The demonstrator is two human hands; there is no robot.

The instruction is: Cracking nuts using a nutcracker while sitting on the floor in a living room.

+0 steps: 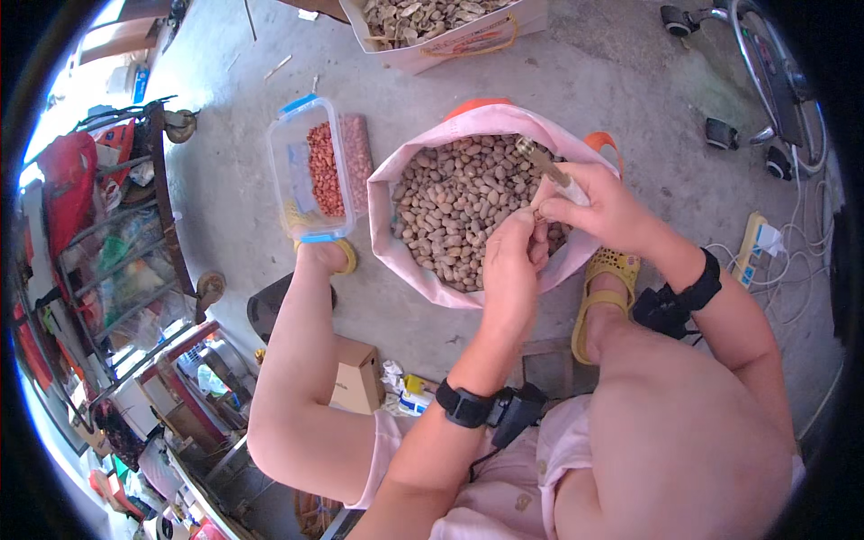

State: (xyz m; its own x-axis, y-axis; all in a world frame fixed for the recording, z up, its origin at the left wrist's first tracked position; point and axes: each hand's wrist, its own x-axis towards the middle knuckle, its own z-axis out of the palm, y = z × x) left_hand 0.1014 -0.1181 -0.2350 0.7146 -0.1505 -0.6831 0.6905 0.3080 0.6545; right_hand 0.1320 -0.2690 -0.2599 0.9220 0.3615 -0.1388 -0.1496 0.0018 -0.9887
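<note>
My left hand (514,260) is over a large pink-white bag (388,233) of unshelled peanuts (449,209). Its thumb and fingers pinch a small brown piece (538,214), apparently a peanut, mostly hidden by the fingertips. Right beside it, my right hand (597,206) grips a narrow tool (550,169) with a brown shaft and a pale wrapped part. The tool's far end points up and left above the peanuts. Both hands nearly touch at the fingertips. Left of the bag stands a clear plastic container (283,169) with blue clips, holding red-skinned shelled peanuts (325,172).
A white carton (412,62) of empty shells stands beyond the bag. At right are a wheeled metal-frame chair (776,74) and a power strip (749,246) with loose cables. A loaded metal rack (162,196) on casters is at left. A cardboard box (356,378) sits between my legs.
</note>
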